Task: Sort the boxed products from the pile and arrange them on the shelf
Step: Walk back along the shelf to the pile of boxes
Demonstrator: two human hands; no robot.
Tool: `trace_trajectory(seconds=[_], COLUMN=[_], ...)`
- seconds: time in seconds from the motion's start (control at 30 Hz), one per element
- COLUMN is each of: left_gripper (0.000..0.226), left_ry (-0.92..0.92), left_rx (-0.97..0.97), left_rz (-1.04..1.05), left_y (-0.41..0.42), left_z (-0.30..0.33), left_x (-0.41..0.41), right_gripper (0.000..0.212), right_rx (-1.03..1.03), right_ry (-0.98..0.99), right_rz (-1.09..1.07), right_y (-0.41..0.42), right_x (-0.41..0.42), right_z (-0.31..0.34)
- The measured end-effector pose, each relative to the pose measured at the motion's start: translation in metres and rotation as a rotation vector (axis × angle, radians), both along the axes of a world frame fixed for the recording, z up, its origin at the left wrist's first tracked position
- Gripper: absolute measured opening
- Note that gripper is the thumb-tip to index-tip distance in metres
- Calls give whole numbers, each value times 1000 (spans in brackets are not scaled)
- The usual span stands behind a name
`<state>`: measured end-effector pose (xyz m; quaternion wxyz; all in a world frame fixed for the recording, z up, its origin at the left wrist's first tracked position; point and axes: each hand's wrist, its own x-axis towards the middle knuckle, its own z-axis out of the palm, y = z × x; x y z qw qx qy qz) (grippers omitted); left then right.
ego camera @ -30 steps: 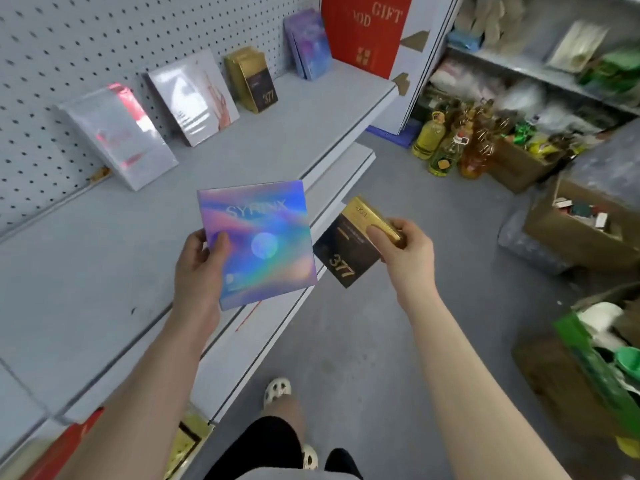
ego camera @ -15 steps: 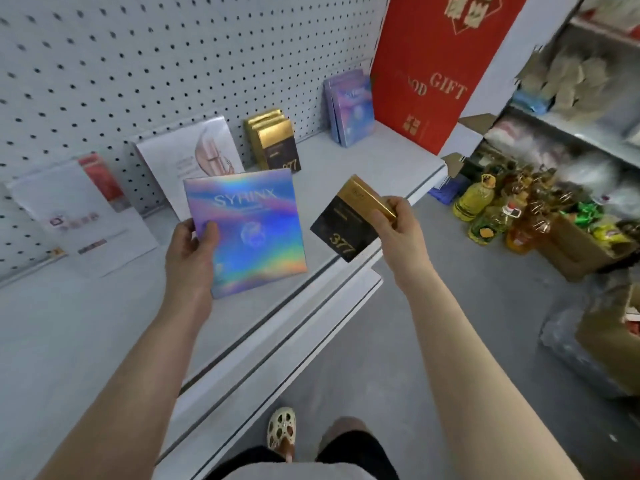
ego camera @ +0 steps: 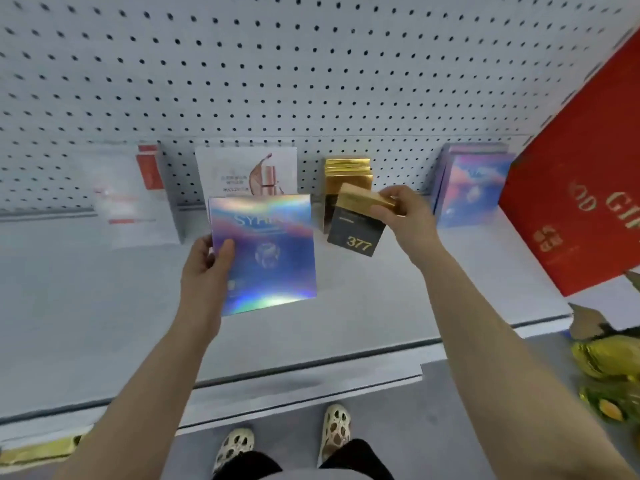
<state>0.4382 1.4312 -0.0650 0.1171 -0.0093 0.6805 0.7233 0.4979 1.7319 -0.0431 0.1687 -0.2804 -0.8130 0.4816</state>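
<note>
Boxes in both hands at the shelf (ego camera: pixel 346 306): your right hand (ego camera: pixel 407 216) grips the gold box (ego camera: pixel 358 223) before its matching stack (ego camera: pixel 348 174); left hand (ego camera: pixel 207 271) holds the holographic box (ego camera: pixel 266 251). Next, likely, seat the gold one.

Red gift box (ego camera: pixel 581 188) beside yellow oil bottles (ego camera: pixel 604 362).
</note>
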Motion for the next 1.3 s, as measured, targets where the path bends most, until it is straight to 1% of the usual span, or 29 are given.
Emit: trace_trajectory(seconds=[0.07, 0.17, 0.3, 0.4, 0.5, 0.53, 0.6, 0.67, 0.7, 0.73, 0.77, 0.83, 0.87, 0.9, 0.97, 1.07, 1.17, 1.23, 1.3], left_gripper=[14, 5, 4, 14, 5, 6, 18, 26, 28, 29, 30, 33, 35, 35, 32, 27, 31, 27, 29], left_ry=[-28, -46, -36, -44, -34, -34, -41, -47, -46, -40, -31, -12, -14, -18, -27, -35, 2, 15, 13], left_rx=[-4, -20, -33, -31, -33, -30, -17, 3, 6, 4, 5, 10, 12, 14, 7, -5, -47, -103, -127], left_rz=[65, 168, 214, 204, 193, 183, 151, 111, 86, 60, 34, -9, -27, -42, -79, -150, -207, -244, -296], left_y=[10, 22, 27, 30, 34, 35, 39, 43, 46, 50, 55, 68, 76, 86, 107, 147, 199, 236, 273], left_z=[1, -1, -2, -1, 0, 1, 4, 6, 7, 8, 8, 9, 9, 9, 7, 1, -7, -17, -27], left_x=[10, 23, 34, 33, 32, 31, 31, 31, 31, 31, 31, 33, 35, 38, 44, 55, 68, 77, 86], right_gripper=[20, 21, 24, 23, 22, 23, 27, 28, 24, 19, 15, 13, 13, 14, 16, 13, 15, 19, 24], right_rx=[21, 104, 294, 351, 396, 393, 414, 483, 484, 421, 303, -4, -120, -184, -235, -276, -265, -241, -197], right_ry=[-45, -30, 20, 63, 54, 37, 10, 58, 99, 126, 124, 77, 59, 54, 77, 97, 108, 116, 120], right_rz=[104, 220, 235, 236, 221, 206, 161, 121, 118, 141, 188, 326, 379, 406, 406, 369, 329, 275, 218], right_y=[19, 35, 41, 41, 38, 37, 35, 33, 30, 27, 22, 12, 11, 13, 30, 71, 127, 169, 211], right_x=[-16, -37, -51, -54, -57, -57, -56, -51, -48, -44, -38, -22, -14, -5, 9, 29, 50, 64, 73], right_z=[-7, -15, -25, -31, -36, -35, -33, -28, -22, -14, -6, 8, 11, 12, 11, 11, 10, 13, 16])
